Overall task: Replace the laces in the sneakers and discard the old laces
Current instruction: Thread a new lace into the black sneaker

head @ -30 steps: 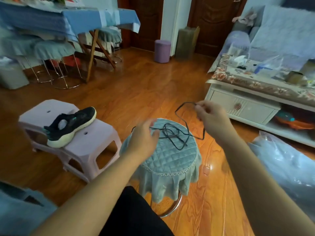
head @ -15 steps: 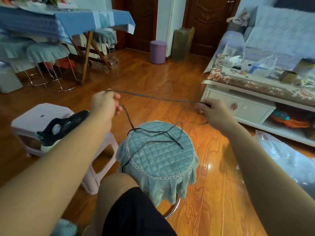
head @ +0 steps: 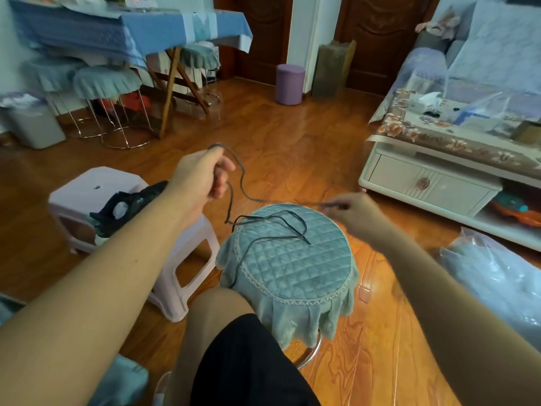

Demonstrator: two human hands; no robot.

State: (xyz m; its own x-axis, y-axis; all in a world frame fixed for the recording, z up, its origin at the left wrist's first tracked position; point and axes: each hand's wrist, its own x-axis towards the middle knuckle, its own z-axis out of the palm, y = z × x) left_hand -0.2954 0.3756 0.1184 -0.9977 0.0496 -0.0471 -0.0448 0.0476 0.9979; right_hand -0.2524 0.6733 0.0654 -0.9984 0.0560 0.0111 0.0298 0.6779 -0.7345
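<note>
Lace [head: 272, 222], dark, thin and limp, is seen as 1 long cord draped in loose curves over the far half of the round stool [head: 292, 276], which is covered in a quilted teal cloth with a frilled skirt. 1 strand trails over the stool's left edge and hangs down the skirt. From the far-left edge of the stool the lace rises to the left hand [head: 202, 177], whose fingers are curled round it, a small loop standing up above the knuckles. From there a slack stretch runs to the right hand [head: 355, 210], where it is pinched between fingertips above the stool's far-right edge. A black sneaker [head: 126, 208] with teal accents and a pale sole is laid on a pale plastic stool [head: 181, 259] to the left of the round stool; much of the shoe is hidden behind the left forearm, so its eyelets cannot be read. A bare knee in black shorts is pressed near the round stool's near-left edge. A white cabinet [head: 433, 186] with a floral cover is set to the right, and a clear plastic bag [head: 497, 276] is spread on the wooden floor in front of it. A purple bin [head: 289, 83] is placed by the far doors, and a table [head: 131, 30] with a blue cloth stands at far left.
</note>
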